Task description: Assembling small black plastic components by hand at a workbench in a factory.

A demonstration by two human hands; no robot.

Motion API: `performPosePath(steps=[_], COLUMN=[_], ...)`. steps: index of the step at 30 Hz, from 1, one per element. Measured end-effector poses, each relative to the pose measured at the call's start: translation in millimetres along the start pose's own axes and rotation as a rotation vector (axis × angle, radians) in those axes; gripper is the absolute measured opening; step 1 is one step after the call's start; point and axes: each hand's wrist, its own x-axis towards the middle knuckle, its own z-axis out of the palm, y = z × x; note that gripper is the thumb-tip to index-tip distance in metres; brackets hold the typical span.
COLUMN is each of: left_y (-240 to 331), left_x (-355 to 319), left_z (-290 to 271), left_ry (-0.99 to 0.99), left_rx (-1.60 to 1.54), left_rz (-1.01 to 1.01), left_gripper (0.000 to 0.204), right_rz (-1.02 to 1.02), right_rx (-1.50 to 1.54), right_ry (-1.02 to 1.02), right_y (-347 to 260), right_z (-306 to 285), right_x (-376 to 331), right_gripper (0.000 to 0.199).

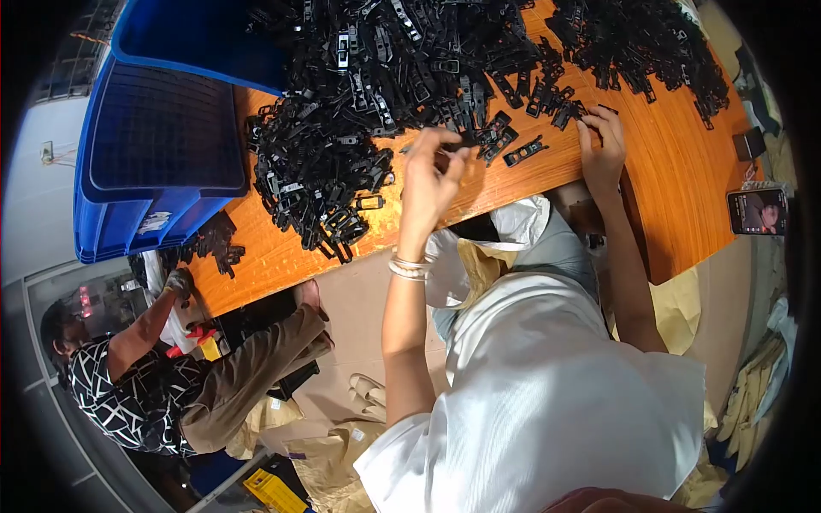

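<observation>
My left hand (430, 184), with pale bracelets on its wrist, hovers by the table's near edge beside the heap's front. Its thumb and fingers are curled together, and what they hold, if anything, I cannot make out. To the right, my right hand (604, 154) pinches a small black plastic part (607, 109) at its fingertips, near a few similar pieces. Between the hands a long black plastic clip (525, 151) lies on the wood. The big heap of black plastic clips (376, 73) spreads beyond my left hand, and a smaller heap (641, 43) sits farther right.
Two blue plastic crates (162, 128) stand at the left of the orange wooden table (684, 197). A phone (758, 211) is mounted at the right edge. Another person (145, 376) sits at the lower left, a gloved hand at the table. Brown bags (338, 453) lie on the floor.
</observation>
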Motion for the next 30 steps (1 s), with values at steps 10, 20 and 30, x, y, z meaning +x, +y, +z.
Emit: performPosePath(steps=[10, 20, 30], left_y=[14, 9, -1], left_x=[-22, -8, 0], left_z=[61, 67, 32], left_ry=[-0.211, -0.031, 0.15], left_rx=[-0.06, 0.303, 0.33], left_rz=[0.197, 0.308, 0.463], left_gripper=[0.014, 0.016, 0.013], right_rz=[0.584, 0.545, 0.295], right_rx=[0.696, 0.696, 0.526], right_ry=[-0.068, -0.066, -0.193], right_y=[20, 20, -21], right_z=[-12, -14, -31], right_x=[1, 1, 5], right_gripper=[0.01, 0.01, 0.009])
